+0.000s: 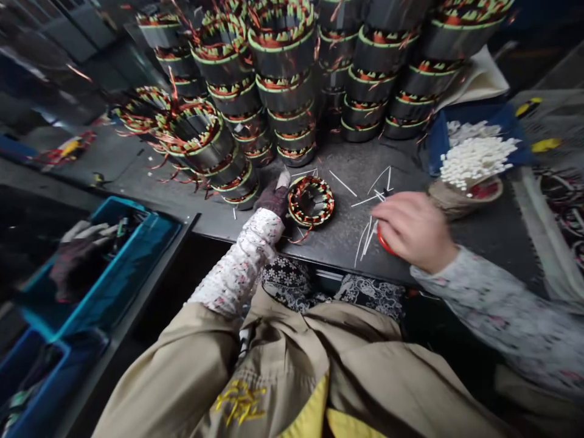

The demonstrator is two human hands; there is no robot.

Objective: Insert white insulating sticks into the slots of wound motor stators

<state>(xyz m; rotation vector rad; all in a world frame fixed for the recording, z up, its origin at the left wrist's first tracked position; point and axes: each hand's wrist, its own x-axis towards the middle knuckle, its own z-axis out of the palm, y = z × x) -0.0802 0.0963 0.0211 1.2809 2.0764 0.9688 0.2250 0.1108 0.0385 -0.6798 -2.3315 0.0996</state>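
A small wound stator (311,201) with copper windings and a green-yellow rim lies near the table's front edge. My left hand (274,196), in a dark glove with a pale fingertip, is pressed against its left side; part of the fingers is hidden. A copper lead hangs from the stator toward the table edge. My bare right hand (410,228) is to the right, slightly blurred, its fingers curled over red-handled scissors (385,239). Their blades are mostly hidden. Thin white sleeving pieces (343,183) lie scattered between the stator and my right hand.
Tall stacks of stators (285,91) stand along the back, with a leaning stack (196,137) at left. White tubes (479,159) fill a holder at right, before a blue bin (435,143). A teal bin (132,267) with a glove (82,261) sits at lower left.
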